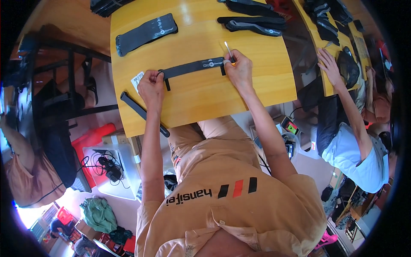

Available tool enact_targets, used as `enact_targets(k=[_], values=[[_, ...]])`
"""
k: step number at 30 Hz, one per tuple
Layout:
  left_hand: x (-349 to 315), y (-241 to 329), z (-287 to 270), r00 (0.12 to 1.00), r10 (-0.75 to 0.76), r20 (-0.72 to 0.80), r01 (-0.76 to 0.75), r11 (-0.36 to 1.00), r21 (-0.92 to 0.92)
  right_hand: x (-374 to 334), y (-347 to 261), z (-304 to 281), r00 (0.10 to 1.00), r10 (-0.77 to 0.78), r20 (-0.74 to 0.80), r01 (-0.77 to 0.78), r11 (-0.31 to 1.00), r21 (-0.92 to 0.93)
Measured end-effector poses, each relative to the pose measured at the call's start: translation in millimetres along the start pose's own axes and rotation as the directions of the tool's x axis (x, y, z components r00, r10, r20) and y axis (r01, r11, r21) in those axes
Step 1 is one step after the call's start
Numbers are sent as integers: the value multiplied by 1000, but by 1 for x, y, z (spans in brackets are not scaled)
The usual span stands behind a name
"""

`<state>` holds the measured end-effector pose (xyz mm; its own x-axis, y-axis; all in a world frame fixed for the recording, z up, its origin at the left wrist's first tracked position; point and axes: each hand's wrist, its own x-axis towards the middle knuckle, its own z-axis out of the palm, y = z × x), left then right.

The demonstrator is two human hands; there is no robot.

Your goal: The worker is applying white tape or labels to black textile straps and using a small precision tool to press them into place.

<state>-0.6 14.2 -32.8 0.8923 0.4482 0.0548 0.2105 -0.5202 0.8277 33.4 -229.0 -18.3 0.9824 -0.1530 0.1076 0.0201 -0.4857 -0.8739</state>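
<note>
The dark grey strap (188, 69) stretches between your two sets of fingertips — your left hand (151, 88) pinches its left end with thumb and finger closed, and your right hand (240, 72) closes on its right end while also gripping a slim tool (227, 48) that points up past the fingers. Just beside your left fingers sits a white label (136, 79), with a black strip (134, 106) below them; beyond your fingers, a wide dark band (145, 35) and stacked straps (252, 26) lie on the yellow table (205, 103).
</note>
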Motion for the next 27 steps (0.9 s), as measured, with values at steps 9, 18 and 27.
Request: enact_targets(k=[9,18,27], values=[[4,12,-6,999,-48,-6,48,994,98,6,5,-1,1000,-23,15,24,998,-60],[1,1,-6,999,17,-30,-14,995,102,8,21,-1,996,-81,35,84,989,-121],[-31,25,-26,833,524,178,-553,776,303,-23,0,-31,947,-314,66,321,923,-212]])
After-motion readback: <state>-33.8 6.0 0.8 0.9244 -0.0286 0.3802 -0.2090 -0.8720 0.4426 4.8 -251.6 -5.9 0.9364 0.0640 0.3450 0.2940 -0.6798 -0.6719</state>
